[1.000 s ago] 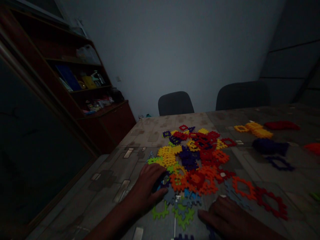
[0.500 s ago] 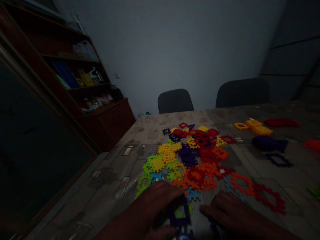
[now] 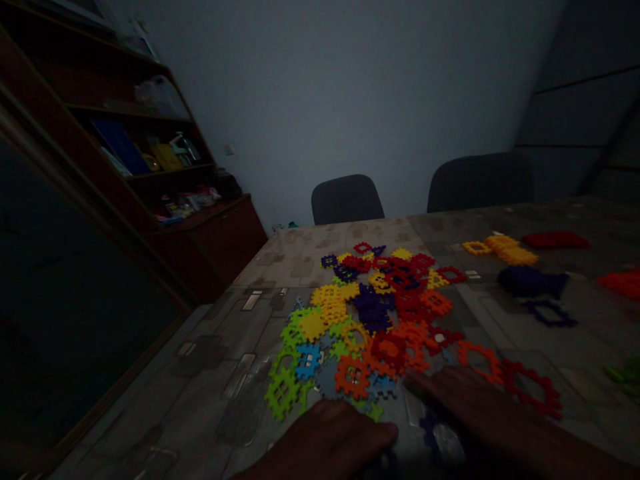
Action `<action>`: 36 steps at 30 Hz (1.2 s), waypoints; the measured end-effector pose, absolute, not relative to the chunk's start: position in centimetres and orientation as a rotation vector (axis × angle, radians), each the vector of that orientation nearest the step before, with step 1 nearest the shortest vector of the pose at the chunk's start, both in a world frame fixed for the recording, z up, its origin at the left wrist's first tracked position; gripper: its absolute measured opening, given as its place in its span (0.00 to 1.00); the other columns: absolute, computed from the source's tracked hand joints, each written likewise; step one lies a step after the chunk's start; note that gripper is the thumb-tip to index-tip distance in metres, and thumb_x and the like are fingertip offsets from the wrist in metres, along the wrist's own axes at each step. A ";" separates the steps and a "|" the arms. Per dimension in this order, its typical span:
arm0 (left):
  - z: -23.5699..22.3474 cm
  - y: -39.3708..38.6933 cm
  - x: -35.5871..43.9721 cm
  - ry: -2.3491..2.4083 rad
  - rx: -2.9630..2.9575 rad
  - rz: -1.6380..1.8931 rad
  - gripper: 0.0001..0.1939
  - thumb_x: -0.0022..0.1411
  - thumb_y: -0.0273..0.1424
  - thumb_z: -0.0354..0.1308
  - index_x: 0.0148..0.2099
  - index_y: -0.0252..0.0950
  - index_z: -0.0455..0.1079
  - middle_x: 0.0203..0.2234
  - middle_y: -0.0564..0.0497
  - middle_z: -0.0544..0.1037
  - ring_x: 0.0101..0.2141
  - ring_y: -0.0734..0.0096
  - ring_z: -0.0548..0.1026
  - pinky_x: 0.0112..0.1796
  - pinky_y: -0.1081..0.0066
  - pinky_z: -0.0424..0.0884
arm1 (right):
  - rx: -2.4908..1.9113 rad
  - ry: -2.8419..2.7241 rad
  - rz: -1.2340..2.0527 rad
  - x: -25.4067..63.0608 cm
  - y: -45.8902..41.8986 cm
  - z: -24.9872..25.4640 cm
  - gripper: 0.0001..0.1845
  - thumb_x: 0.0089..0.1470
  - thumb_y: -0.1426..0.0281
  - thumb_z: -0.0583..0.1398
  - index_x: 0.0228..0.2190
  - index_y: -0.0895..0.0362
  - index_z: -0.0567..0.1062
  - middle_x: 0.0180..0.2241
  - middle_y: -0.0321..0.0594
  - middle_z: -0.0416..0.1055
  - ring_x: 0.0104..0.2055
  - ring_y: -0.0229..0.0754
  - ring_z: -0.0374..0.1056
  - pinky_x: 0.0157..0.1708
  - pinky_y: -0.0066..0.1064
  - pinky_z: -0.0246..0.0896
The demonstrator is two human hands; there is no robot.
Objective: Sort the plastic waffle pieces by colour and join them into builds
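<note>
A pile of colourful toothed plastic interlocking tiles lies on the table, among them an orange window tile (image 3: 353, 377), a light blue tile (image 3: 308, 361) and a green window tile (image 3: 283, 393). At the pile's near edge, my left hand (image 3: 333, 440) is closed, its fingers over a dark purple tile (image 3: 384, 463) that is mostly hidden below them. My right hand (image 3: 470, 407) reaches in from the right, fingers stretched out and together, palm down. Below its fingertips another purple tile (image 3: 429, 430) is partly visible on the table, beside a shiny spot.
Yellow tiles (image 3: 510, 249), a red stack (image 3: 555, 240), a purple stack (image 3: 533, 281) and orange tiles (image 3: 620, 283) sit apart on the right. Green tiles (image 3: 627, 377) lie at the right edge. Two chairs (image 3: 347, 200) stand behind the table; a wooden shelf (image 3: 215, 240) is at left.
My left hand has moved nearer to me and right, uncovering green and orange tiles. The purple frame between my hands has gone mostly out of sight. My right hand's fingers have straightened forward.
</note>
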State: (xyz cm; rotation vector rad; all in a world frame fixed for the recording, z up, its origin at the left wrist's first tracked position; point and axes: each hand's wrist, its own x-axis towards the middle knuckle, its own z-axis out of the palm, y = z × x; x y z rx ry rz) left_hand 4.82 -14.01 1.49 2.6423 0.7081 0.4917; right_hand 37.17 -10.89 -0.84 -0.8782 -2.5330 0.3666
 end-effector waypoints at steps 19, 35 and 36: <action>6.7 -9.7 12.1 0.355 2.528 0.450 0.30 0.77 0.26 0.53 0.75 0.43 0.50 0.68 0.42 0.69 0.67 0.59 0.66 0.67 0.61 0.61 | -1.230 -2.228 0.361 40.6 -9.5 3.0 0.24 0.69 0.65 0.54 0.62 0.51 0.74 0.54 0.48 0.80 0.50 0.50 0.80 0.48 0.41 0.77; 3.7 -10.3 2.4 1.025 2.658 0.475 0.36 0.75 0.56 0.49 0.77 0.54 0.44 0.75 0.44 0.55 0.72 0.44 0.53 0.67 0.32 0.49 | -0.916 -2.598 0.119 36.8 -10.4 -4.2 0.53 0.38 0.80 0.65 0.66 0.50 0.64 0.39 0.40 0.79 0.37 0.48 0.73 0.41 0.38 0.66; 3.7 -10.1 2.6 0.971 2.678 0.405 0.38 0.74 0.58 0.50 0.77 0.54 0.44 0.75 0.45 0.54 0.72 0.43 0.53 0.67 0.31 0.47 | -0.921 -2.565 0.075 36.9 -10.4 -4.3 0.53 0.38 0.81 0.65 0.67 0.49 0.63 0.39 0.40 0.79 0.37 0.48 0.73 0.40 0.38 0.66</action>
